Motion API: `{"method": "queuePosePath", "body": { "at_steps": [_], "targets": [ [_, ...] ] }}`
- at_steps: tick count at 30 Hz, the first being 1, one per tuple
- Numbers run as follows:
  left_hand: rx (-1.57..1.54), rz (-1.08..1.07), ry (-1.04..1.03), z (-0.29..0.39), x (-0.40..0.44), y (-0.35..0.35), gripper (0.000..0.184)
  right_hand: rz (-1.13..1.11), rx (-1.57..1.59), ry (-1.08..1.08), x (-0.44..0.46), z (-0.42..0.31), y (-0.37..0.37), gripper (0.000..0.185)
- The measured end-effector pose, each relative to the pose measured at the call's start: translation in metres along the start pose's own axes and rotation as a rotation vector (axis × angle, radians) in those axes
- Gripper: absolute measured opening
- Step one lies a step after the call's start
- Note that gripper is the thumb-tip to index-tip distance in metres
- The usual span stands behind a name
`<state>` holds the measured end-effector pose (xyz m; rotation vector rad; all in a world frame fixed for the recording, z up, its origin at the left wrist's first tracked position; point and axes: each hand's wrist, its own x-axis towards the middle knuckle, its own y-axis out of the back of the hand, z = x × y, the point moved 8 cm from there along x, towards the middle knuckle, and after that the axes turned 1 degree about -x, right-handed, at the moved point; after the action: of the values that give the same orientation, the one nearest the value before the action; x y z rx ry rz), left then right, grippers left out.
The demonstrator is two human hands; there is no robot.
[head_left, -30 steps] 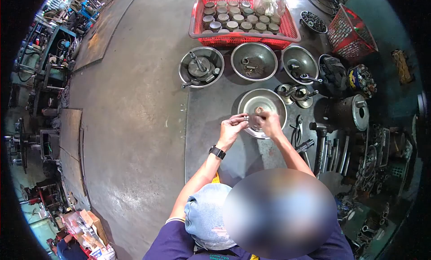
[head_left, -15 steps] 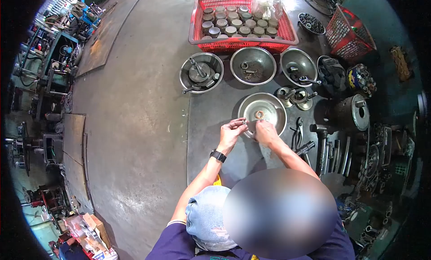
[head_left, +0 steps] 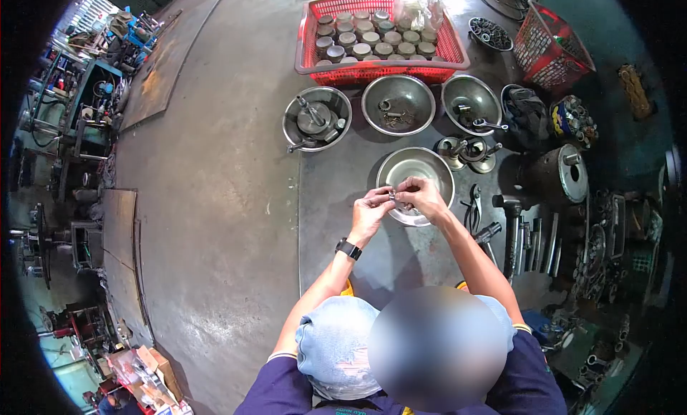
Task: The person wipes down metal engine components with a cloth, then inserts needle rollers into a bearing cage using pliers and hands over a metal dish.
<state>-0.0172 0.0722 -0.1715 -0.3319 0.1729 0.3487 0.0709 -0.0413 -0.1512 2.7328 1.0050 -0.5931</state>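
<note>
My left hand (head_left: 370,211) pinches a small shiny metal ring (head_left: 391,195) at the left rim of a steel bowl (head_left: 416,154). My right hand (head_left: 424,199) is over the bowl, its thumb and fingertips pressed together right against the ring. Whatever lies between those right fingertips is too small to make out. The right hand covers much of the bowl's floor, and a few tiny bits show near its lower rim.
Three steel bowls with metal parts stand beyond, one holding a crank assembly (head_left: 313,118). Behind them is a red basket (head_left: 379,74) of cylindrical metal parts. To the right lie pliers (head_left: 474,206), a hammer-like tool (head_left: 511,218) and metal rods (head_left: 537,247).
My right hand has risen from inside the bowl and moved left to meet the left hand at the ring. A copper-coloured ring seen in the bowl is now hidden.
</note>
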Motion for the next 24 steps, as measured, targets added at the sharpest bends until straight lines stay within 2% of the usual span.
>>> {"method": "queuePosePath", "body": {
  "at_steps": [4,9,13,16,18,19,20,21,22,23,24],
  "targets": [
    [0.024,-0.015,-0.035,-0.002,0.002,-0.003,0.02,0.009,-0.007,0.01,-0.001,0.003,-0.002,0.018],
    [0.107,-0.069,-0.034,0.002,0.0,-0.008,0.019,-0.013,0.095,-0.119,-0.003,0.017,0.0,0.02],
    [0.099,-0.085,-0.009,0.002,-0.003,-0.01,0.019,-0.014,0.061,-0.112,-0.005,0.018,-0.003,0.022],
    [-0.068,-0.095,0.047,-0.001,-0.001,-0.016,0.019,0.0,0.046,-0.118,-0.007,0.013,0.001,0.02],
    [-0.055,-0.075,0.079,-0.003,0.001,-0.016,0.021,0.161,0.082,-0.082,-0.006,0.009,0.03,0.032],
    [-0.058,-0.074,0.077,0.0,0.001,-0.018,0.021,0.361,-0.191,0.053,-0.015,-0.006,0.06,0.043],
    [-0.109,-0.073,0.099,0.001,0.001,-0.021,0.021,0.573,-0.391,0.15,-0.029,-0.013,0.091,0.046],
    [-0.16,-0.071,0.119,0.002,0.003,-0.023,0.021,0.663,-0.711,0.2,-0.038,-0.013,0.119,0.045],
    [-0.193,-0.068,0.12,0.003,0.004,-0.025,0.021,0.693,-0.957,0.067,-0.052,-0.012,0.135,0.049],
    [-0.195,-0.066,0.116,0.002,0.006,-0.027,0.021,0.628,-1.109,-0.164,-0.054,0.014,0.154,0.054],
    [-0.237,-0.069,0.138,-0.001,0.007,-0.029,0.022,0.649,-1.147,-0.267,-0.061,0.034,0.166,0.053]
  ]
}}
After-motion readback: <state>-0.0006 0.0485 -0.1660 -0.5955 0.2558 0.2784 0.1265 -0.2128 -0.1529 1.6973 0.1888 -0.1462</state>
